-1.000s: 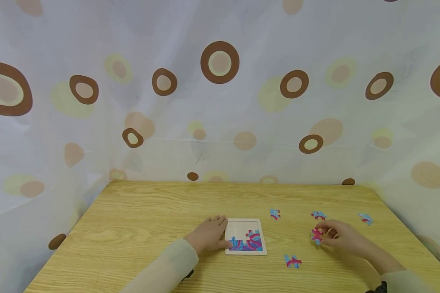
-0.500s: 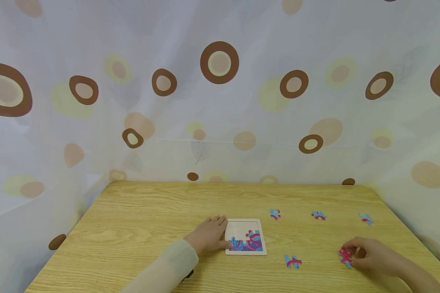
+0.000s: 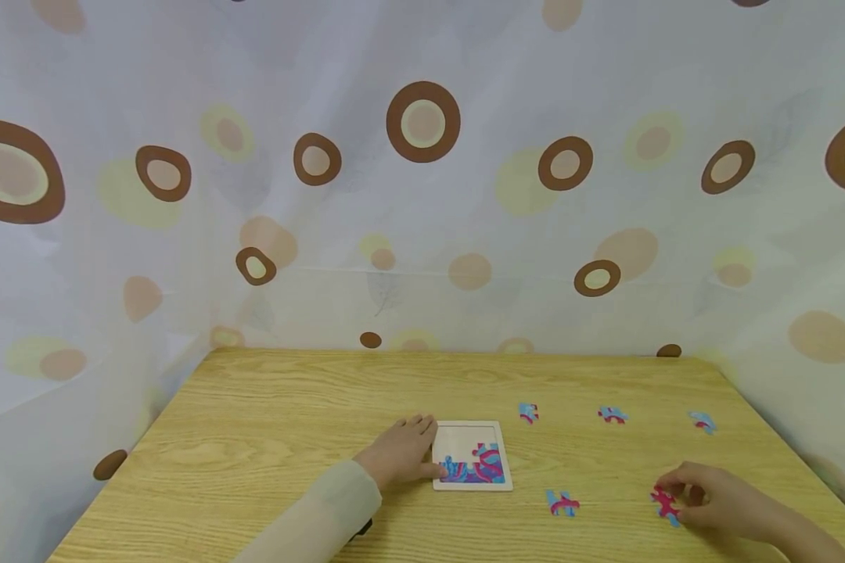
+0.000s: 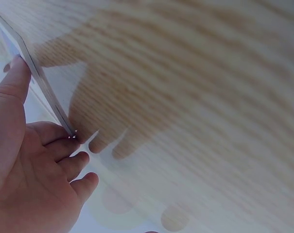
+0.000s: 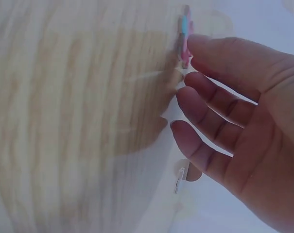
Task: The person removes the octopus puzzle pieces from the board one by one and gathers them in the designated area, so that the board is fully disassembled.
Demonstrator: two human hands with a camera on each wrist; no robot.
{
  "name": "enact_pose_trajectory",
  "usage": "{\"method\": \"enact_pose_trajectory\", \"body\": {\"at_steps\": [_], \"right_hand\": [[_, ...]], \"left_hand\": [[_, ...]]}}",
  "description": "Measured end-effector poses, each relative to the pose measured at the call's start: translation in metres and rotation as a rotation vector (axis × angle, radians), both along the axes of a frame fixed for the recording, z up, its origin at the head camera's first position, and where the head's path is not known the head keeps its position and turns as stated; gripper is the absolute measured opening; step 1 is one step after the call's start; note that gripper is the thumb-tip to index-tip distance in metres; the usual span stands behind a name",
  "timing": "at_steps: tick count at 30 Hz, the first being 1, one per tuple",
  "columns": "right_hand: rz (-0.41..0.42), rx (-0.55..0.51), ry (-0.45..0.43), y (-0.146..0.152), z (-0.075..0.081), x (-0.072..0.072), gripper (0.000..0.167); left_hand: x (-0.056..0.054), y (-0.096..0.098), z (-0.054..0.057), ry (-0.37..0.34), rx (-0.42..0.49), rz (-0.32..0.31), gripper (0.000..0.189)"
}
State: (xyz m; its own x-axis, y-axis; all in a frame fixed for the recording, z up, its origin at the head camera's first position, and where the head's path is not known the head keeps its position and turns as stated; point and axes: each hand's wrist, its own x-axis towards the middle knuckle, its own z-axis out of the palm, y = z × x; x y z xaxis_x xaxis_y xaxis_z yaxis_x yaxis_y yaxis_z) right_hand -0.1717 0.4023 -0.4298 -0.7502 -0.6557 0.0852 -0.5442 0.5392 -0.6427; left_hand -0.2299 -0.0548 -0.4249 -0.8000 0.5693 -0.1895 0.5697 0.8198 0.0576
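A square white puzzle tray (image 3: 468, 456) lies on the wooden table; joined pink, blue and purple jigsaw pieces (image 3: 489, 465) fill its lower part and right side. My left hand (image 3: 401, 453) rests along the tray's left edge, its thumb over the lower left corner and its fingers fairly straight. In the left wrist view the thumb (image 4: 18, 80) lies on the tray's face. At the right, my right hand (image 3: 718, 500) pinches a pink and blue jigsaw piece (image 3: 665, 505) at or just over the table; the right wrist view shows this piece (image 5: 185, 39) edge-on at the thumb tip.
Loose jigsaw pieces lie around the tray: one (image 3: 528, 412) at its upper right, one (image 3: 613, 414) farther right, one (image 3: 702, 421) at the far right and one (image 3: 562, 503) nearer the front. A patterned curtain (image 3: 422, 234) hangs behind the table (image 3: 289, 391).
My right hand has moved right and toward the front edge with the pink piece, away from the piece behind it, and the piece has turned. The left hand and tray stay put.
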Motion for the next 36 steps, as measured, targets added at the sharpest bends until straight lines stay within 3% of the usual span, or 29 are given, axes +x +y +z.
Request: {"method": "enact_pose_trajectory", "body": {"at_steps": [8, 19, 22, 28, 32, 36], "right_hand": [[-0.045, -0.028, -0.012, -0.021, 0.017, -0.011, 0.024], [-0.054, 0.078, 0.039, -0.108, 0.051, -0.045, 0.036], [-0.029, 0.098, 0.079, -0.133, 0.051, -0.052, 0.035], [0.024, 0.124, 0.073, -0.171, 0.037, -0.063, 0.035], [0.039, 0.126, 0.041, -0.189, 0.026, -0.064, 0.035], [0.004, 0.131, -0.039, -0.201, 0.018, -0.062, 0.036]], "left_hand": [[0.0, 0.0, 0.002, -0.003, 0.004, 0.001, 0.078], [0.0, -0.001, 0.002, -0.006, 0.001, 0.004, 0.079], [0.0, -0.001, 0.001, -0.006, 0.005, 0.001, 0.079], [-0.001, -0.001, -0.002, -0.001, 0.001, 0.007, 0.079], [-0.001, -0.001, 0.0, 0.0, 0.001, 0.006, 0.079], [0.0, -0.001, 0.001, -0.006, 0.012, 0.009, 0.078]]}}
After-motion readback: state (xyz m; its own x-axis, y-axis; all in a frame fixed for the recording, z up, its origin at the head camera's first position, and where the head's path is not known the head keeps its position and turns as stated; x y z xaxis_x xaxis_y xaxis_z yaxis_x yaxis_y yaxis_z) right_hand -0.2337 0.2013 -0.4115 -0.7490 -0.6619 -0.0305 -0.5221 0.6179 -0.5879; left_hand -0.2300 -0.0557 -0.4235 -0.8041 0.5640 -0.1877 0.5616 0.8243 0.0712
